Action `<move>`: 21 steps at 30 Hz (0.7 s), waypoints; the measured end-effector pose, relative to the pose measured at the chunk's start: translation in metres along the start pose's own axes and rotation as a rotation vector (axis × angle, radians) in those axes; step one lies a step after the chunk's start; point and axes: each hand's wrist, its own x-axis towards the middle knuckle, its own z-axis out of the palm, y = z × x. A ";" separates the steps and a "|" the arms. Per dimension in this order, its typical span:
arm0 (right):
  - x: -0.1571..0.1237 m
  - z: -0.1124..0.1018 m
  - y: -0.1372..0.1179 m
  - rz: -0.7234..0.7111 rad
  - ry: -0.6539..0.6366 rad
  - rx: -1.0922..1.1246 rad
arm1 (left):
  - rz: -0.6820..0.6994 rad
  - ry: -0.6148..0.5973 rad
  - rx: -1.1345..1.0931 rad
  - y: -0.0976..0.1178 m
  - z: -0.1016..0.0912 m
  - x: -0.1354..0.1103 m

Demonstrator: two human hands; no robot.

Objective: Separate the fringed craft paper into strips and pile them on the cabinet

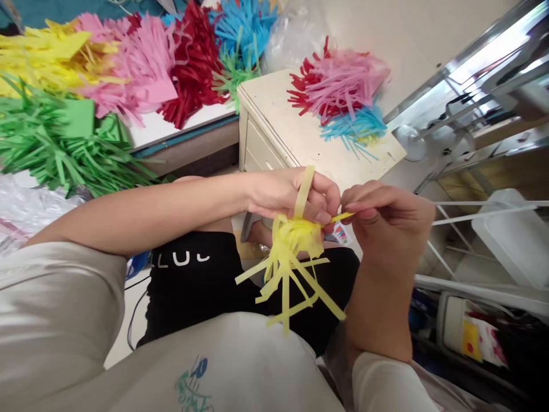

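My left hand [291,194] is closed around the gathered top of a yellow paper tassel [287,263], whose cut strips hang down and fan out over my lap. One pale yellow strip sticks up past my left fingers. My right hand [386,220] pinches the end of a thin yellow strip [343,217] right beside my left thumb. Both hands meet at the middle of the view, above my dark shorts.
A small cream cabinet [278,123] stands just beyond my hands, with red, pink and blue tassels [343,86] on top. A worktable [171,129] at the back left carries piles of yellow, pink, green, red and blue cut paper. A metal rack [472,137] and white bins [514,240] stand at right.
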 end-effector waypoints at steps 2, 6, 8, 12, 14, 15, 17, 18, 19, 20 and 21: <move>0.003 -0.002 0.001 -0.055 0.004 -0.014 | 0.009 -0.001 -0.011 -0.001 -0.002 0.000; 0.007 -0.002 0.000 -0.094 0.017 -0.058 | 0.018 0.013 -0.031 -0.002 -0.004 -0.001; 0.008 -0.001 -0.001 -0.086 0.018 -0.053 | 0.012 0.013 -0.031 -0.002 -0.004 -0.001; 0.011 0.003 -0.008 -0.028 0.027 -0.079 | 0.026 0.021 0.011 -0.003 -0.002 0.001; 0.012 0.005 -0.012 -0.025 0.034 -0.130 | 0.049 0.039 0.081 -0.003 -0.005 0.003; 0.012 0.005 -0.014 -0.034 0.038 -0.154 | 0.065 0.075 0.133 -0.001 -0.010 0.004; 0.013 0.004 -0.017 -0.051 0.039 -0.212 | 0.131 0.255 0.254 0.008 -0.027 0.003; 0.012 0.002 -0.018 -0.052 0.038 -0.256 | 0.187 0.395 0.306 0.015 -0.039 0.001; 0.011 0.001 -0.018 -0.045 0.031 -0.313 | 0.264 0.560 0.355 0.024 -0.052 -0.002; 0.010 0.000 -0.017 -0.038 0.023 -0.376 | 0.366 0.735 0.394 0.034 -0.065 -0.005; 0.009 -0.002 -0.016 -0.036 0.014 -0.441 | 0.485 0.892 0.434 0.043 -0.077 -0.008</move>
